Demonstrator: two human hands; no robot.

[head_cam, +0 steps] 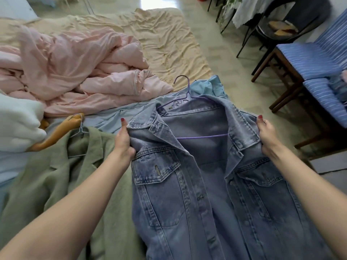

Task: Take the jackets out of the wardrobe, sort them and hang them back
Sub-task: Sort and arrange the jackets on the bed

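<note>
You hold the denim jacket [216, 175] up in the lower middle of the frame, your left hand [124, 141] gripping its shoulder at one side and your right hand [267, 136] gripping the other, fingers curled into the cloth on both. The jacket hangs open on a purple hanger [187, 96], whose hook rises above the collar at centre frame. Just left of it, at lower left, a green jacket [62, 181] lies on the bed [169, 44] on a thin wire hanger [79, 132], touching your left forearm. Beyond the denim lies a pale blue garment [131, 113], and a crumpled pink duvet [75, 68] fills the left half over a creased cream sheet. At far right stand blue striped chairs [309, 61] on a pale tiled floor [216, 44]. No writing can be read anywhere.
</note>
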